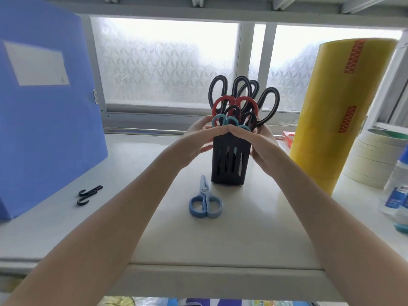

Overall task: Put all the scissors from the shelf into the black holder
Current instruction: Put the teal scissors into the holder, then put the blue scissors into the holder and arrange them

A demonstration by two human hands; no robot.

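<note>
The black holder (pixel 229 164) stands upright on the shelf (pixel 220 235), with slots in its front wall. Several scissors stick up out of it: black-handled ones (pixel 268 104) at the back, a red-handled pair (pixel 234 102) in the middle, a teal-handled pair (pixel 220 121) in front. My left hand (pixel 198 140) and my right hand (pixel 258 144) clasp the holder's top from either side, thumbs meeting at its front rim. One light blue pair of scissors (pixel 205 203) lies flat on the shelf just in front of the holder, blades pointing toward it.
A blue folder (pixel 44 107) stands at the left, two black hooks (pixel 89 194) in front of it. At the right stand a tall yellow tape roll (pixel 344 111), stacked masking tapes (pixel 375 160) and a bottle (pixel 397 195). A frosted window lies behind.
</note>
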